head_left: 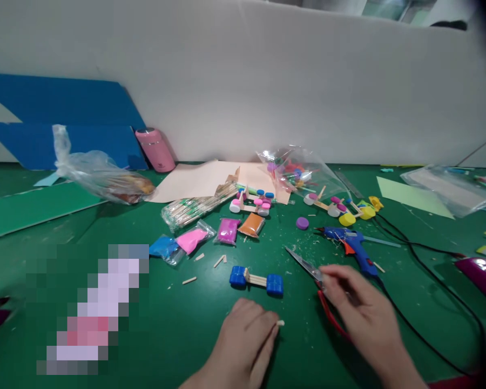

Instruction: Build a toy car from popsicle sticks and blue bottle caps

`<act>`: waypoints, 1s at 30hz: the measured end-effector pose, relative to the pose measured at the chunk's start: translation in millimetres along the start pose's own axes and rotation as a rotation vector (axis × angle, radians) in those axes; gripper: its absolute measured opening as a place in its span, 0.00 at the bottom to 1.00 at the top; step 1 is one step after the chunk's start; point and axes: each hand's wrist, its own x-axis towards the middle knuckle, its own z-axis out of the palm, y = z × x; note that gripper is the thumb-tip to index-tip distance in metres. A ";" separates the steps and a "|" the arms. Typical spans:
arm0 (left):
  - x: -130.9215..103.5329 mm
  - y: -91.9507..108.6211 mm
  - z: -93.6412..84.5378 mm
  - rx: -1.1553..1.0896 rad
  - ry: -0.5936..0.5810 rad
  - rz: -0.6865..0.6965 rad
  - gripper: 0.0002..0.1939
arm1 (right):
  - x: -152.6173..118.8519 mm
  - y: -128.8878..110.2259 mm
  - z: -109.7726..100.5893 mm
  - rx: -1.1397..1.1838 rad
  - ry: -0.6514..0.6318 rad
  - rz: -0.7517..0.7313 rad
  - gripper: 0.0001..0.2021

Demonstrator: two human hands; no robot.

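Your left hand [249, 335] is closed, thumb and fingers pinching a small pale wooden piece [281, 323], whose end pokes out on the side towards your right hand [358, 302]. How much of the piece lies inside your grip cannot be seen. Your right hand grasps the red-handled metal scissors [305, 263] around the joint, not through the loops. Their long axis runs slantwise: the handles come back towards you under the right palm, and the blades reach away and leftward, so the tips point beyond your left hand, not at the wooden end. The blades look together or nearly so, and sit farther from you than that end, well apart from it.

Just beyond your left knuckles lies the small assembly of dark blue blocks and pale wooden sticks [257, 280], untouched. Its long axis runs across, from left to right, its right end slightly nearer you. Your left hand is the nearer one. The blue glue gun [358, 249] lies beyond your right hand, its nozzle pointing left.
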 end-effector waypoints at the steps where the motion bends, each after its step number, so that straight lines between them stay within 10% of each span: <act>1: -0.4 -4.1 0.7 0.102 0.024 0.151 0.09 | 6.4 13.7 -10.7 -0.099 0.094 0.043 0.11; 4: -2.4 -15.1 0.7 0.304 0.024 0.402 0.08 | 26.1 60.0 -40.3 -0.416 0.159 0.129 0.17; 8: -6.8 -24.2 -2.7 0.339 0.090 0.401 0.07 | 44.0 105.3 -54.1 -0.604 0.071 0.136 0.21; 17: -9.7 -26.5 0.4 0.299 0.057 0.325 0.10 | 67.9 104.0 -60.2 -0.464 -0.048 0.370 0.10; 30: -9.9 -20.9 3.5 0.306 0.033 0.304 0.09 | 53.8 60.0 -75.4 0.763 -0.086 0.675 0.11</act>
